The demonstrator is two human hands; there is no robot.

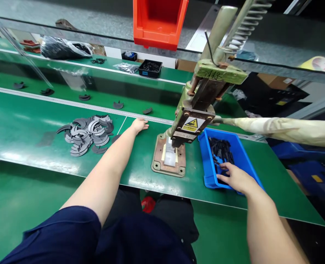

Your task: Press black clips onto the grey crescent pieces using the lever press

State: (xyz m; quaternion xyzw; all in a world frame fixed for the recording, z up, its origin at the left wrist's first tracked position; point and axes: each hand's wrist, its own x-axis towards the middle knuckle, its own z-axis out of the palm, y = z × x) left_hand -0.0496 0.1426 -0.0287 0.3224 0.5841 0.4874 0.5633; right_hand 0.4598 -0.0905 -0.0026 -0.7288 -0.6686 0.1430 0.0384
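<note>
My left hand point(139, 125) reaches out over the green bench beside the belt's rail, its fingers stretched and nothing visible in them. Just beyond it, a dark curved piece point(147, 110) lies on the belt. My right hand point(235, 178) is at the near side of a blue bin point(208, 172), thumb and fingers apart. Its fingertips are close to thin black parts point(221, 148) in the bin; whether they touch one cannot be made out. Between my hands stands a hand press point(194, 124), with a pale block point(170, 157) on its base. A pile of grey curved pieces point(86, 134) lies left of my left arm.
The press's wrapped lever point(283, 129) sticks out to the right above the blue bin. Several curved pieces point(84, 97) sit spaced along the belt point(101, 97). A shelf overhead carries an orange bin point(158, 35) and a tape roll point(320, 65). A black tray point(150, 69) stands behind.
</note>
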